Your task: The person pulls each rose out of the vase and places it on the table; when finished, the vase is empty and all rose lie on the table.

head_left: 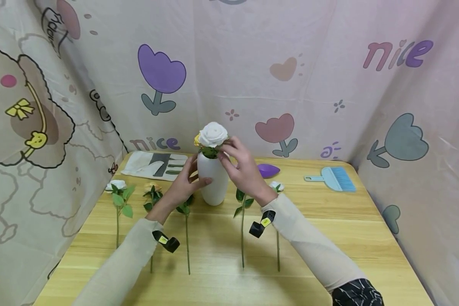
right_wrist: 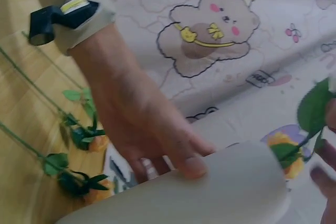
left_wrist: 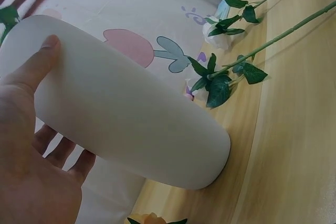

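Observation:
My left hand [head_left: 183, 182] grips a white vase [head_left: 213, 180] on its left side, thumb across the front and fingers behind. A white rose [head_left: 213, 134] stands in the vase mouth, with a yellow rose [head_left: 196, 140] partly hidden behind it. My right hand [head_left: 245, 168] pinches the white rose just below its bloom, on the right of the rim. Green leaves [right_wrist: 313, 109] of the rose show by those fingertips in the right wrist view. In the left wrist view the vase's base [left_wrist: 212, 169] is close to the wooden table.
Left of the vase lie a loose white rose [head_left: 116, 184], a yellow rose [head_left: 152, 187] and another stem [head_left: 188, 242]. Two more stemmed flowers lie right, one a white rose [head_left: 277, 185]. Behind are a white-and-grey cloth item [head_left: 141, 165], a purple object [head_left: 268, 170] and a blue dustpan-like tool [head_left: 334, 179].

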Available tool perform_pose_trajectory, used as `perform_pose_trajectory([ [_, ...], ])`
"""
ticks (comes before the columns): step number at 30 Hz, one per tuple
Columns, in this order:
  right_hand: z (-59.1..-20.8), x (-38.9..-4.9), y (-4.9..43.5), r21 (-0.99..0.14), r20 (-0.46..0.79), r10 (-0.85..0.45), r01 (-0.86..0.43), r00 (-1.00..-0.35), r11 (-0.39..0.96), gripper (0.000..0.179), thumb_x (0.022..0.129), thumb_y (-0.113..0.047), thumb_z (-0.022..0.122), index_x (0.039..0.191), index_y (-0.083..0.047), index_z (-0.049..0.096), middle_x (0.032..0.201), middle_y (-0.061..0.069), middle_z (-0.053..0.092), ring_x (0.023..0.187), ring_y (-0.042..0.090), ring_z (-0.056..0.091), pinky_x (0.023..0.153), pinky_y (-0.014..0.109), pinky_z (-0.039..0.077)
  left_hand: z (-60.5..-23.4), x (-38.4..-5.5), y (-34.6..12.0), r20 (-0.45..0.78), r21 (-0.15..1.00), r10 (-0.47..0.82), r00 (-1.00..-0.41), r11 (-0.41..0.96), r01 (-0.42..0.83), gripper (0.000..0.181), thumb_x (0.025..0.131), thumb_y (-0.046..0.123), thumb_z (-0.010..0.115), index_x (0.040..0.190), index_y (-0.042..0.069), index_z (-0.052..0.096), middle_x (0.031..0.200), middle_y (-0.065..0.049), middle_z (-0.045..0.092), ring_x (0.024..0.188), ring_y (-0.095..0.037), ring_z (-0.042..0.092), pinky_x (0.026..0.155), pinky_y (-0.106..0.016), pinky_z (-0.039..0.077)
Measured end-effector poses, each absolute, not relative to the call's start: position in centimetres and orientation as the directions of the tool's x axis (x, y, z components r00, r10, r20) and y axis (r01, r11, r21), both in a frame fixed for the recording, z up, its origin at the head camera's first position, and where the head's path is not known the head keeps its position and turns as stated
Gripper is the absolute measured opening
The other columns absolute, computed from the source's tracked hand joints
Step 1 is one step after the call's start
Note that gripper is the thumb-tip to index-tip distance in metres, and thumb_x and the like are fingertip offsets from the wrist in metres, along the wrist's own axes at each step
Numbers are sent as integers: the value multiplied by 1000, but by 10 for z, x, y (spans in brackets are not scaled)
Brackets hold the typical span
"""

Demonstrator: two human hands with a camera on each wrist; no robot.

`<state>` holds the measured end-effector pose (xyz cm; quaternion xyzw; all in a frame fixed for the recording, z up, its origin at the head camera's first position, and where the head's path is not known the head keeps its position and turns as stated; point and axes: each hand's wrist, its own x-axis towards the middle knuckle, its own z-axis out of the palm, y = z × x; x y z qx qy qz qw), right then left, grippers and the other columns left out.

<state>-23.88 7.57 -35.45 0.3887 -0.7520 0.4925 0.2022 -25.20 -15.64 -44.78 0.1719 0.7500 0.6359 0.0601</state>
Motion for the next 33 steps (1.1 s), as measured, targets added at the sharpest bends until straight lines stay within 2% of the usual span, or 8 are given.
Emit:
perform_pose_trajectory([
  [5,-343,-242,80,-605,749,-243,-786,-616,127,24,106,9,61,126,16,71,135,29,56,126,42,68,111,34,60,-447,-252,-155,122,974,317,-940,141,174,93,104,25,78,174,31,17,176,-15,32,163,-40,32,132,-67,31],
  [8,-336,-244,83,-615,765,-168,-783,-621,94,23,105,9,63,124,17,72,136,31,55,129,41,65,114,32,58,-447,-252,-155,125,974,316,-941,141,177,93,104,24,78,174,31,17,175,-15,33,163,-39,32,132,-67,31],
  [17,-309,-249,98,-566,824,-8,-823,-567,49,24,102,10,67,124,19,70,136,34,59,125,15,66,110,33,61,-447,-250,-156,115,976,315,-942,143,166,94,104,26,78,174,31,16,176,-14,31,165,-38,30,133,-66,29],
  [21,-295,-250,112,-575,814,110,-818,-570,21,24,101,9,67,124,18,69,135,25,63,122,16,69,107,33,63,-448,-251,-156,111,976,319,-941,142,164,94,104,27,78,174,32,16,177,-14,30,165,-38,30,133,-65,30],
  [26,-276,-252,135,-613,744,297,-788,-599,-54,20,100,9,70,120,12,74,133,11,69,123,25,71,112,39,60,-448,-250,-157,115,977,319,-941,134,165,95,104,25,78,175,31,15,177,-14,30,164,-40,30,133,-65,31],
  [29,-270,-253,153,-618,697,378,-778,-610,-116,19,99,9,71,116,5,79,132,9,69,120,27,72,111,38,60,-448,-250,-157,118,977,319,-940,131,167,95,104,24,77,175,30,15,177,-15,30,164,-41,30,133,-66,30],
  [33,-272,-253,182,-622,686,411,-777,-601,-98,21,99,7,74,117,-1,82,132,10,70,113,26,73,106,32,63,-447,-250,-157,122,977,323,-939,126,170,94,104,22,77,175,29,15,177,-15,30,165,-38,29,134,-64,29],
])
